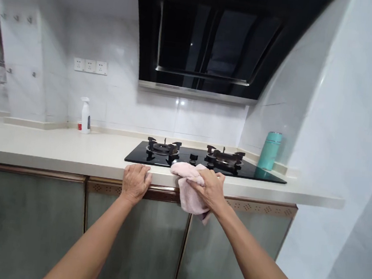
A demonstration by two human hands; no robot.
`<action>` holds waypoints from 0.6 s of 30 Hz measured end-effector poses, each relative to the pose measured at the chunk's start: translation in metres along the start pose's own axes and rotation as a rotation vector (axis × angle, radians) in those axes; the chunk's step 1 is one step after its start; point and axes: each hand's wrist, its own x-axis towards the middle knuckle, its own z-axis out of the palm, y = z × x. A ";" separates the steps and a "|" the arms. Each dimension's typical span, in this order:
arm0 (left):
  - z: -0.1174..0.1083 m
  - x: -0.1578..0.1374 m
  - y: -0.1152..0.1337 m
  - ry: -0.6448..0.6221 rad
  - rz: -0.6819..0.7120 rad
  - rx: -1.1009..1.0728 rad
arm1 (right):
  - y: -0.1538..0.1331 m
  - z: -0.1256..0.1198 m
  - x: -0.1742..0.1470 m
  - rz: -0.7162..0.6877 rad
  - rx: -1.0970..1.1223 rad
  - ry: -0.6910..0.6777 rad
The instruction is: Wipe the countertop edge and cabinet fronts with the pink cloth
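A pink cloth [195,194] is bunched in my right hand [212,187], at the front edge of the countertop [102,169]. Part of it lies on the edge, and the rest hangs down over the cabinet front. My left hand [135,182] rests on the same edge further left, its fingers laid over the top and holding nothing. Just behind both hands is the black glass gas stove [184,153], with a left burner [162,149], a right burner [226,158] and a control knob [194,157] between them.
A black range hood [203,47] overhangs the stove. To the stove's right stands a teal bottle [269,151] by the wall. A white spray bottle [85,116] is at the back left, below wall sockets [90,66]. Cabinet doors [134,241] are under the counter.
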 end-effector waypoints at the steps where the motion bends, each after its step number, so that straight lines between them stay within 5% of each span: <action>1: 0.000 0.000 0.001 -0.003 -0.002 0.001 | -0.004 -0.006 0.001 0.034 0.060 0.017; 9: 0.000 -0.002 0.002 -0.016 -0.023 -0.015 | -0.039 -0.050 0.042 0.187 0.378 -0.100; 14: -0.001 -0.002 0.003 -0.032 -0.023 0.007 | -0.052 0.004 0.083 0.321 0.057 -0.314; 18: -0.003 -0.002 0.001 -0.043 -0.027 -0.048 | -0.060 0.046 0.096 0.302 -0.015 -0.350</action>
